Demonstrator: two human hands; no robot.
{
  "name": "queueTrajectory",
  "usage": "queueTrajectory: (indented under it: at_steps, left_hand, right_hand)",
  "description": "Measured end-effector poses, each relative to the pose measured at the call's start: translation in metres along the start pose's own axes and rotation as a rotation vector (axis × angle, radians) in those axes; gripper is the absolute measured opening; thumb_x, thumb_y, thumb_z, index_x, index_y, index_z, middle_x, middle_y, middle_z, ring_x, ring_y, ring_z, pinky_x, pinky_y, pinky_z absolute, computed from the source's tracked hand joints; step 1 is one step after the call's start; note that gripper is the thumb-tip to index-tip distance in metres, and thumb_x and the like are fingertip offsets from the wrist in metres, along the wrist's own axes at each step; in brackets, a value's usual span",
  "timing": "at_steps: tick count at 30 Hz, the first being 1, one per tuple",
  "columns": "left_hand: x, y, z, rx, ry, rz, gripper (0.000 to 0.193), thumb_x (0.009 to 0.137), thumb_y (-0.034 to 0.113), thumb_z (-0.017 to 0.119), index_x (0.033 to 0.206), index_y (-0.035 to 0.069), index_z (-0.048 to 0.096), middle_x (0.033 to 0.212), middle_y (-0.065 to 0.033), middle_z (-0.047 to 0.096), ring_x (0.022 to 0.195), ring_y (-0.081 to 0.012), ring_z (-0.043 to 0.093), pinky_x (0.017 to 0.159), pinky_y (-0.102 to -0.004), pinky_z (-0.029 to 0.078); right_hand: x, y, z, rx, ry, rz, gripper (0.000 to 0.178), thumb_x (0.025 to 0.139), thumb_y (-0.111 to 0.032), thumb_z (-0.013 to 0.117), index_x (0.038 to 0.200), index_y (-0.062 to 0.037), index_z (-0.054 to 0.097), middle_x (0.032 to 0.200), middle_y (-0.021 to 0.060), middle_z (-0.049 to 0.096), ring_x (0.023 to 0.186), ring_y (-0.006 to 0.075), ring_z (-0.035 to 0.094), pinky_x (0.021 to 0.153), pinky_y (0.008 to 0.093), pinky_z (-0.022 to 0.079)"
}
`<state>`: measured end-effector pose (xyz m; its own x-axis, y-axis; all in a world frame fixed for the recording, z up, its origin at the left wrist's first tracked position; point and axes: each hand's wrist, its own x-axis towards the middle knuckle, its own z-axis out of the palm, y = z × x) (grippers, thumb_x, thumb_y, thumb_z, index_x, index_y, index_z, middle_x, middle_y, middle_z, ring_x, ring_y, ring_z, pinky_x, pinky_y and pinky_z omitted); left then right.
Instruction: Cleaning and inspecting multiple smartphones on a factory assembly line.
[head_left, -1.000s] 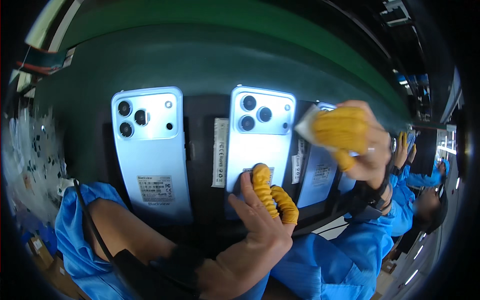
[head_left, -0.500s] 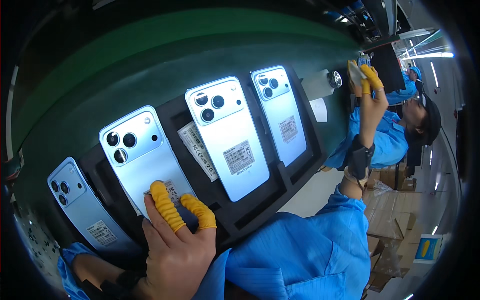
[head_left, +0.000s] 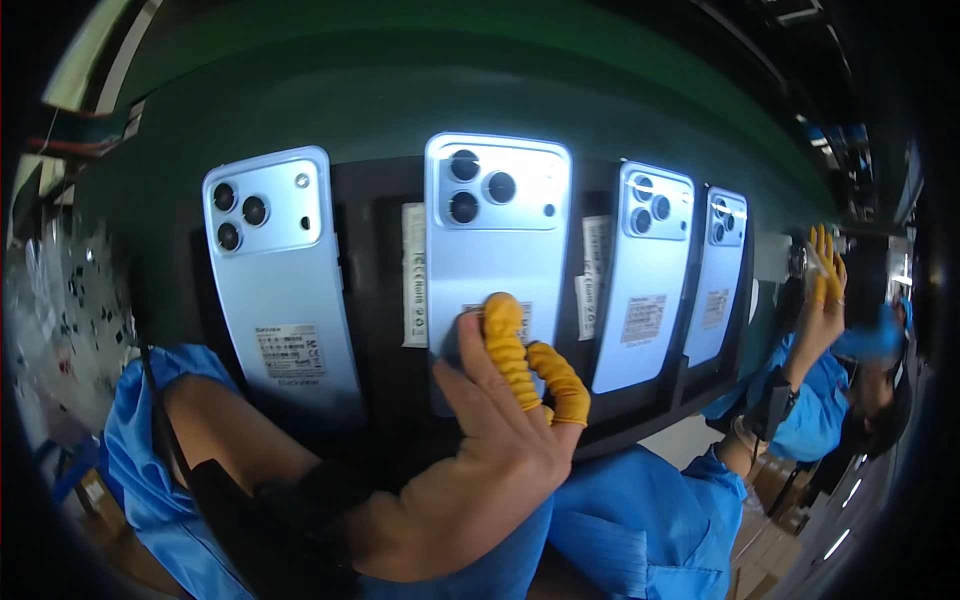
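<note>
Several light-blue phones lie back up in a black tray (head_left: 385,180). My left hand (head_left: 500,440), with yellow finger cots on index finger and thumb, rests on the second phone from the left (head_left: 500,265). Its index fingertip covers part of that phone's printed label; the thumb is bent, apart from it, near the right edge. Left of it lies another phone (head_left: 275,270); to the right are a third phone (head_left: 645,280) and the rightmost phone (head_left: 718,270). My right hand (head_left: 822,300) reaches far right, its yellow-cotted fingers around something pale and too small to name.
White printed strips (head_left: 413,275) lie in the tray beside the phones. A dark green surface (head_left: 380,110) stretches behind it. Clear plastic with dark specks (head_left: 70,310) hangs at the left. Beyond my right arm is a blurred co-worker in blue (head_left: 870,335).
The view has turned, so the phones now appear more upright and farther right. My left hand remains on the same phone. My right hand appears lower and farther right.
</note>
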<state>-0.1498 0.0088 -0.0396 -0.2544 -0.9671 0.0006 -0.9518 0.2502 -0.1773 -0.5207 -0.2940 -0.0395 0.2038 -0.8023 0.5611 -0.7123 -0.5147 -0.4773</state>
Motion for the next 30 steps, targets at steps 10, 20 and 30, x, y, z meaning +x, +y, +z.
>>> queueTrajectory:
  at_steps: [10,20,30]
  left_hand:
    - [-0.006,0.001,-0.010,0.122,-0.030,0.071,0.019,0.086,0.017,0.053,0.100,0.005,0.053,0.089,-0.0309,0.063,0.082,-0.0436,0.064,0.063,-0.0410,0.057]
    - [-0.006,0.012,-0.003,0.046,-0.087,-0.035,0.029,0.088,0.025,0.050,0.102,0.000,0.055,0.102,-0.0339,0.058,0.099,-0.0438,0.058,0.071,-0.0497,0.054]
    - [-0.005,0.009,-0.002,0.081,-0.011,-0.017,0.029,0.088,0.022,0.048,0.094,-0.005,0.058,0.088,-0.0346,0.061,0.090,-0.0454,0.062,0.061,-0.0531,0.054]
  right_hand:
    - [0.069,-0.128,0.052,1.356,-0.648,0.342,0.043,0.089,-0.010,0.056,0.129,0.0006,0.042,0.126,0.0211,0.048,0.110,0.0261,0.056,0.095,0.0356,0.047]
    - [-0.013,-0.303,0.199,0.446,-0.660,-1.077,0.031,0.071,-0.002,0.071,0.101,-0.0026,0.064,0.098,0.0093,0.067,0.091,0.0246,0.066,0.083,0.0294,0.052]
    - [-0.010,-0.273,0.176,0.588,-0.904,-1.265,0.016,0.072,-0.013,0.066,0.082,-0.0016,0.065,0.087,0.0145,0.067,0.083,0.0254,0.064,0.079,0.0407,0.050]
